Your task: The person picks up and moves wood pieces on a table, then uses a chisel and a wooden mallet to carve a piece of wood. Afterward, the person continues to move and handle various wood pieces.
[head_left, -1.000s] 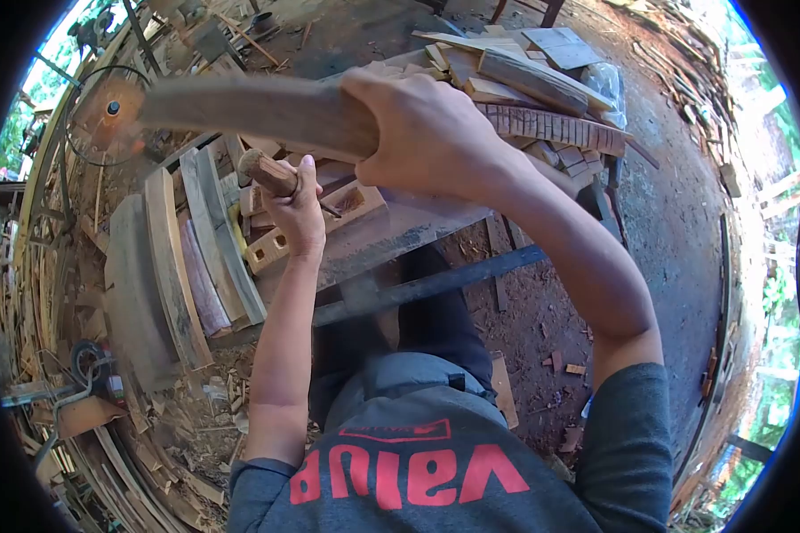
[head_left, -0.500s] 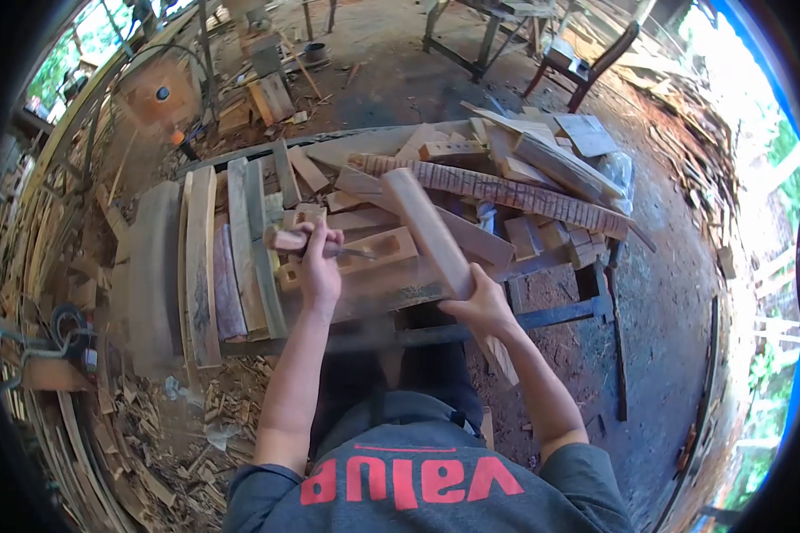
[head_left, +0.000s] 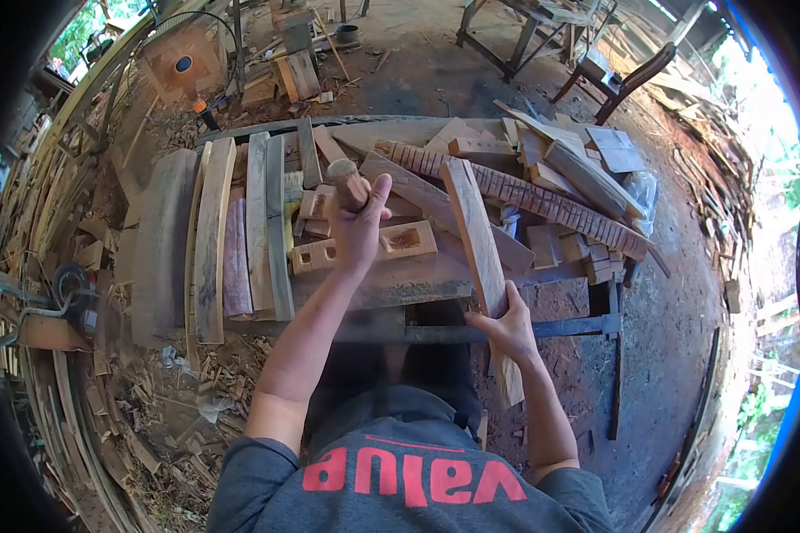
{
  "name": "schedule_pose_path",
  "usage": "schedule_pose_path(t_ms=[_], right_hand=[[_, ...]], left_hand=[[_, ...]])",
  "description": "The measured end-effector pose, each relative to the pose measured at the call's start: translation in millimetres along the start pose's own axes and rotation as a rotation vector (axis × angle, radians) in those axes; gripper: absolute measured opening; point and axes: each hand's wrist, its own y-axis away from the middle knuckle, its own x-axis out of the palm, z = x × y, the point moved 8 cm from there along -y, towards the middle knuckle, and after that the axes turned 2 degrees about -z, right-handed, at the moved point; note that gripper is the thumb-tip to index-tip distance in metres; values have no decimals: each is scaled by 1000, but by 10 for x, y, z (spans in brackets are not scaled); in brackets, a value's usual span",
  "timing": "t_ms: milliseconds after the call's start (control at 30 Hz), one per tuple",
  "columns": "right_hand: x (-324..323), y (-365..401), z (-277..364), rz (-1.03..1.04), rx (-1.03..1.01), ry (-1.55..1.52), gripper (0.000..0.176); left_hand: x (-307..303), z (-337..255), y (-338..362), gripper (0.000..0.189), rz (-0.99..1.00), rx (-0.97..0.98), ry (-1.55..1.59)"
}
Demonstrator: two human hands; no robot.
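Note:
My left hand (head_left: 357,222) is raised over the workbench, its fingers wrapped round a short wooden-handled tool (head_left: 350,184) whose far end I cannot make out. Below it lies a wooden block with rectangular holes cut in it (head_left: 406,238). My right hand (head_left: 507,327) grips the lower part of a long wooden bar (head_left: 476,235), thumb on one side and fingers on the other. The bar is tilted, with its top end over the pile of boards and its lower end past the bench's front edge.
Long boards (head_left: 214,240) lie side by side on the bench's left. A notched beam (head_left: 516,195) crosses the wood pile at the right. A fan (head_left: 185,67) stands at the back left, a chair (head_left: 615,78) at the back right. Scraps litter the floor.
My left hand has turned and the tool in it now points up and away. The bar in my right hand stands more upright in view. The whole view has shifted slightly.

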Motion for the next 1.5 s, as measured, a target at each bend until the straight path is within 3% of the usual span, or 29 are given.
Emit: schedule_pose_path(t_ms=[167, 267, 333, 400, 467, 533, 600, 667, 833, 900, 967, 1067, 1133, 1200, 1267, 1300, 1333, 1433, 1500], right_hand=[[22, -58, 140, 33, 5, -67, 56], [-1, -101, 340, -26, -114, -124, 58], [68, -159, 197, -3, -81, -261, 52], [56, -100, 466, 5, -64, -364, 47], [15, -148, 393, -43, -214, -271, 42], [-24, -127, 506, -94, -170, -153, 43], [-48, -141, 378, -128, -161, -94, 44], [34, -192, 167, -52, -29, 34, 48], [179, -119, -5, -22, -56, 61, 52], [146, -79, 85, -140, -128, 93, 53], [133, -87, 164, -134, -96, 103, 54], [66, -118, 56, -287, -152, 109, 57], [-59, -80, 193, -236, -58, 36, 60], [-262, -184, 137, -342, -162, 178, 60], [-408, -337, 269, -489, -235, 327, 61], [-430, -513, 245, -446, -229, 370, 61], [-422, -666, 242, -503, -286, 415, 61], [-325, -1113, 486, -382, -255, 409, 61], [-253, -1334, 648, -434, -368, 499, 54]], left_hand=[[138, 109, -12, 27, 61, 1, -124], [186, 237, -12, 26, 6, 16, -159], [230, 185, 59, 33, -5, -90, -178], [254, -5, 114, 37, -30, 57, -223], [272, 6, 103, 31, -5, 207, -276], [272, -77, 112, 27, 21, 295, -319], [319, -6, 123, 22, 84, 195, -311], [296, -23, 151, 22, 92, 187, -297], [302, -193, 288, 25, 182, 272, -200], [262, -95, 280, 25, 208, 230, -230], [225, 27, 257, 26, 220, 224, -149], [154, -249, 228, 22, 198, 114, -145], [100, -182, 191, 20, 227, -80, -162], [41, -296, 107, 21, 393, 66, -374], [-176, -81, 75, 29, 491, 94, -807], [-250, 7, 108, 36, 507, 147, -920], [-283, 39, 161, 39, 562, 62, -1022], [-338, 221, 263, 48, 621, 188, -1029], [-272, 240, 322, 57, 681, 128, -1120]])
